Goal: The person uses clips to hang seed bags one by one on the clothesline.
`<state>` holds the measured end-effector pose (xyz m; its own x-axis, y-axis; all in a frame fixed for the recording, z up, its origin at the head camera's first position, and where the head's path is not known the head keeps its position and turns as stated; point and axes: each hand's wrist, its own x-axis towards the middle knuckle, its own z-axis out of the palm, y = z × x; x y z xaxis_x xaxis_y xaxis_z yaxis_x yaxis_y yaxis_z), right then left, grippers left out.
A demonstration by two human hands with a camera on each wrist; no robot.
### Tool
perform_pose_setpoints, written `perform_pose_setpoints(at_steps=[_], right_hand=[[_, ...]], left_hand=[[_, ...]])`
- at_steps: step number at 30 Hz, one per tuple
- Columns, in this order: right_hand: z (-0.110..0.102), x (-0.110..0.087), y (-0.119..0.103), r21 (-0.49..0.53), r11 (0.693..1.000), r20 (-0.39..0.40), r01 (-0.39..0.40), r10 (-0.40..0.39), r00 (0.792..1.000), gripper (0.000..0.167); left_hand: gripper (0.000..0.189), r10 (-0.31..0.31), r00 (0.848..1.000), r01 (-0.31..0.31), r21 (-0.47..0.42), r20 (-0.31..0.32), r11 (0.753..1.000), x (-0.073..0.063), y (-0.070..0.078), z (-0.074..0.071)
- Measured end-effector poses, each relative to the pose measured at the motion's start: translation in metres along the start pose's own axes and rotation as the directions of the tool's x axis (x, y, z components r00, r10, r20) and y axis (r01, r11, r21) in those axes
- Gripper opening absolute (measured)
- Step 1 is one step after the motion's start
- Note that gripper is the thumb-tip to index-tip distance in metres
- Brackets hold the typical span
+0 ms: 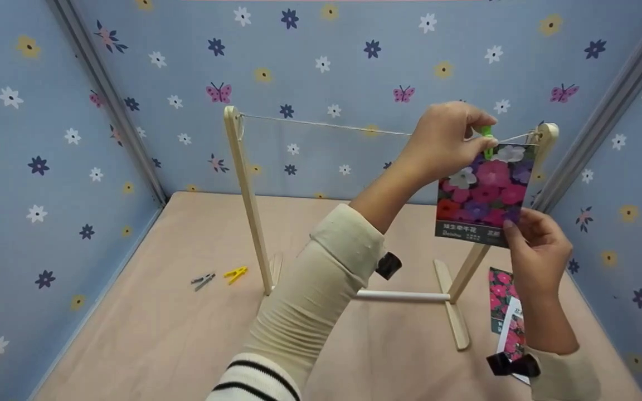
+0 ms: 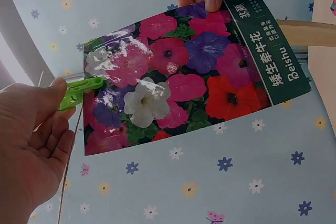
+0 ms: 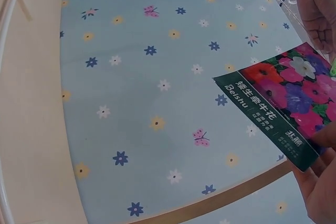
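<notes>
A seed packet [image 1: 480, 192] printed with petunia-like flowers hangs at the right part of the string [image 1: 326, 123]. My left hand [image 1: 449, 136] pinches a green clothespin [image 1: 488, 142] between thumb and fingers at the packet's top edge. In the left wrist view the clothespin [image 2: 81, 92] overlaps that edge, with the string passing beside the left hand [image 2: 34, 142]. My right hand [image 1: 544, 250] holds the packet's lower right edge, thumb on the printed front. The right wrist view shows the packet's dark green bottom band [image 3: 268, 121] above the right hand [image 3: 320, 182].
A wooden stand with a left post [image 1: 248, 206], right post [image 1: 468, 273] and white crossbar [image 1: 404, 296] carries the string. Grey [image 1: 204, 281] and yellow [image 1: 236, 274] clothespins lie at left. More flower packets [image 1: 502, 295] lie at right, partly behind the right arm. Flowered walls [image 1: 321, 67] enclose the table.
</notes>
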<state>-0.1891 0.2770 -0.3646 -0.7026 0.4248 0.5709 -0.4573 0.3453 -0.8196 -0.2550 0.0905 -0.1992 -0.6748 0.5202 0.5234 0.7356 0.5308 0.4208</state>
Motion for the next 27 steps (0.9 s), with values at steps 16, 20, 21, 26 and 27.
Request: perform_pose_setpoints(at_steps=[16, 20, 21, 26, 27], right_hand=[[-0.0048, -0.0034, 0.002, -0.086, 0.996, -0.028, 0.023, -0.026, 0.999, 0.023], [-0.0061, -0.0034, 0.0039, -0.101, 0.994, -0.039, 0.029, -0.033, 0.999, 0.023], [-0.0065, -0.0033, 0.0044, -0.098, 0.995, -0.04, 0.03, -0.034, 0.999, 0.023], [-0.0084, -0.0035, 0.0066, -0.07, 0.997, -0.03, 0.04, -0.042, 0.999, 0.024], [-0.0089, -0.0037, 0.0073, -0.062, 0.997, -0.027, 0.042, -0.044, 0.999, 0.024]], left_hand=[[0.038, -0.014, 1.0, 0.013, 0.073, 0.02, 0.997, -0.0009, -0.0012, 0.001], [0.038, -0.022, 0.999, 0.019, 0.104, 0.028, 0.994, -0.0012, 0.0007, 0.0027], [0.039, -0.023, 0.999, 0.02, 0.108, 0.029, 0.994, -0.0013, 0.001, 0.0029], [0.038, -0.013, 1.0, 0.012, 0.112, 0.015, 0.994, -0.0018, 0.0012, 0.0027], [0.038, -0.012, 1.0, 0.011, 0.113, 0.014, 0.994, -0.002, 0.0011, 0.0026]])
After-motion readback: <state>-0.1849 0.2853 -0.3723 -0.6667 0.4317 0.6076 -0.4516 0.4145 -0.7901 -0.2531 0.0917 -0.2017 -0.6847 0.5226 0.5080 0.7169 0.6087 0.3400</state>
